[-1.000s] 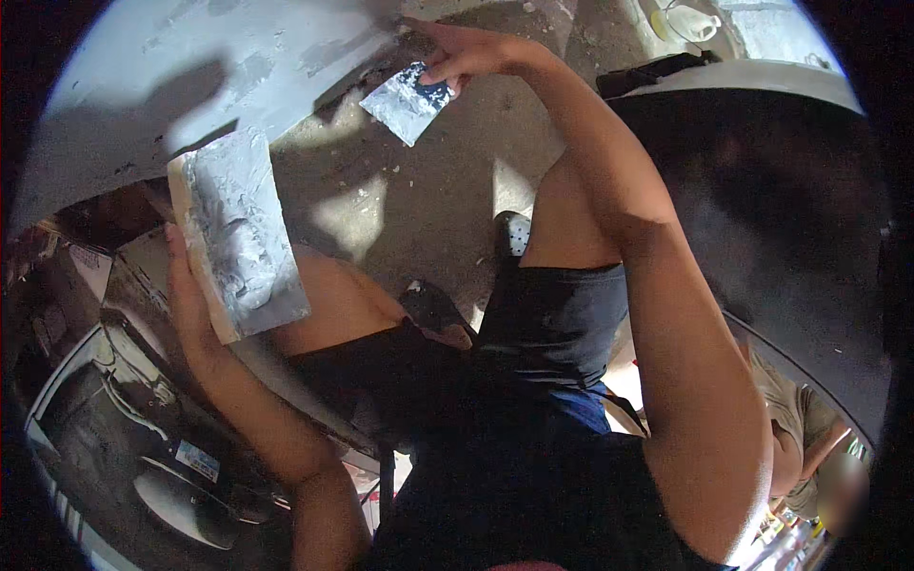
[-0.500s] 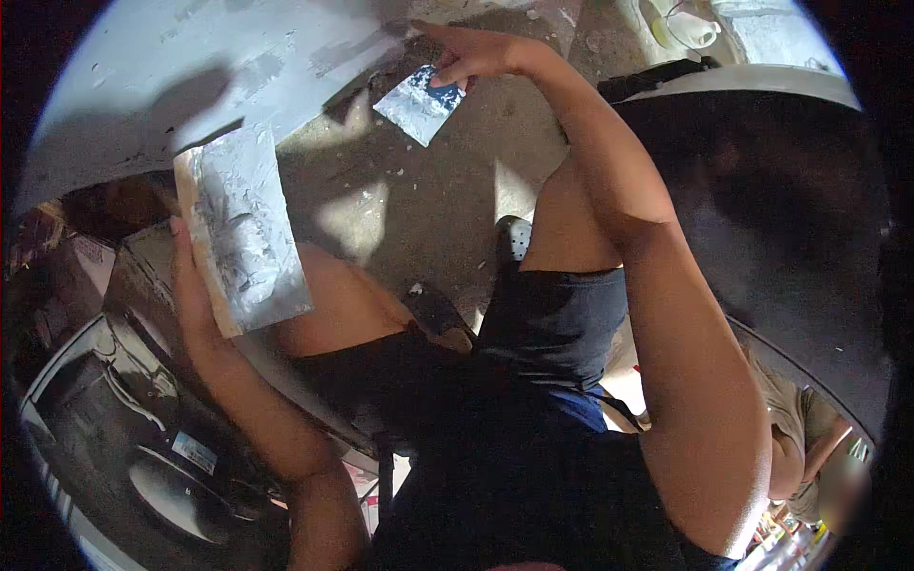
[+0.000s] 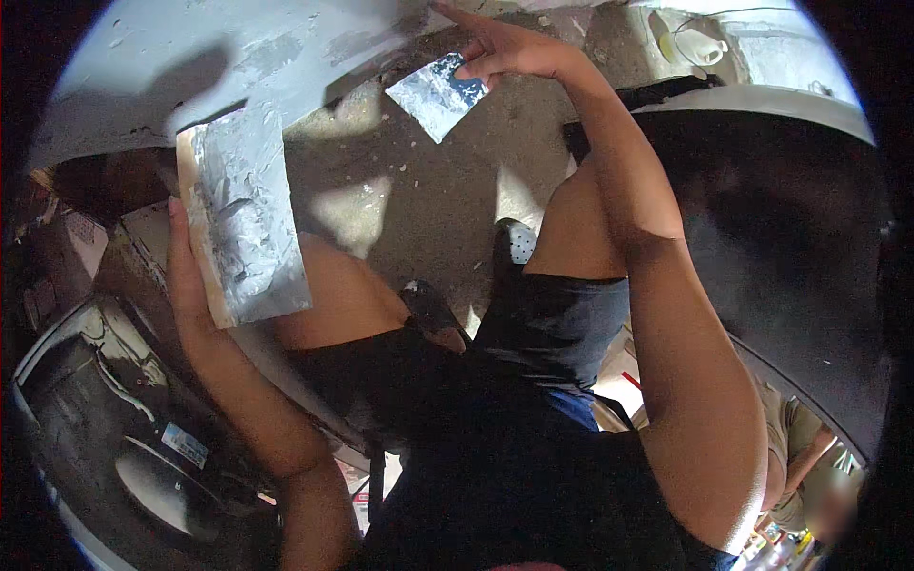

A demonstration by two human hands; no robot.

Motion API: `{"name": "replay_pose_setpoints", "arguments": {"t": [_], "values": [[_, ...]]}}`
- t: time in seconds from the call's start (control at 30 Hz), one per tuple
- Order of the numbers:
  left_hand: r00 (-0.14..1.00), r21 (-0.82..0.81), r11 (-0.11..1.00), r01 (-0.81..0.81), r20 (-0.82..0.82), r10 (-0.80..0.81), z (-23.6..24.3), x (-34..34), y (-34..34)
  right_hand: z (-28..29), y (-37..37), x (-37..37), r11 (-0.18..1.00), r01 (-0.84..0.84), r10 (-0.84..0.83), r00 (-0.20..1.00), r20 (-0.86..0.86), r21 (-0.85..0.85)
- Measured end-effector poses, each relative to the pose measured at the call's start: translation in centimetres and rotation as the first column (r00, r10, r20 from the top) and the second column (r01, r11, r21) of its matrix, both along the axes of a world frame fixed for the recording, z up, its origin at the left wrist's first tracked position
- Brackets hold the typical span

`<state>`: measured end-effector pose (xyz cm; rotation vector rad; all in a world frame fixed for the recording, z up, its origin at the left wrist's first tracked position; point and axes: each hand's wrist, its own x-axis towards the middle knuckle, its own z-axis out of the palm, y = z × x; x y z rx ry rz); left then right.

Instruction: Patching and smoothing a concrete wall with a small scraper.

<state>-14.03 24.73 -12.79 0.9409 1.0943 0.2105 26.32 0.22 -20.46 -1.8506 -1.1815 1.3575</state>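
My left hand (image 3: 179,233) grips a rectangular board (image 3: 262,200) by its left edge, mostly from beneath. Grey-white putty is smeared over the board's face, with a thicker lump around its middle; most of my left fingers are hidden under it. Farther off, my right hand (image 3: 509,49) pinches a small square dark-blue spreader (image 3: 436,95) between thumb and fingers. Pale putty coats much of the spreader. One finger of that hand points out toward the pale grey panel (image 3: 286,57); I cannot tell whether it touches.
A large dark curved panel (image 3: 762,228) stands to my right. A dark part with a label (image 3: 181,457) lies at lower left. Beyond the concrete floor (image 3: 438,190) sits a whitish plastic container (image 3: 697,48). Another person (image 3: 790,447) is partly visible at lower right.
My right hand has shifted slightly right with the spreader. The board in my left hand has risen a little in view, and its putty looks more spread along the surface.
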Motion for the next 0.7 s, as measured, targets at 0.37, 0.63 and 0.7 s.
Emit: {"name": "replay_pose_setpoints", "arguments": {"t": [0.37,0.63,0.7], "values": [[1.0,0.04,0.999,-0.014,-0.015,0.014,-0.1,0.2,-0.1,-0.1,-0.3,-0.5,1.0,-0.004,0.004,1.0,-0.026,0.015],[0.999,-0.015,0.999,-0.045,-0.012,0.045,1.5,1.6,-1.1,-2.1,0.4,0.8,0.999,-0.009,0.01,0.999,0.033,-0.032],[0.999,-0.029,0.999,-0.022,0.039,0.023,0.7,0.9,-0.7,-2.0,1.0,0.5,0.998,-0.034,0.034,0.999,0.003,-0.046]]}}
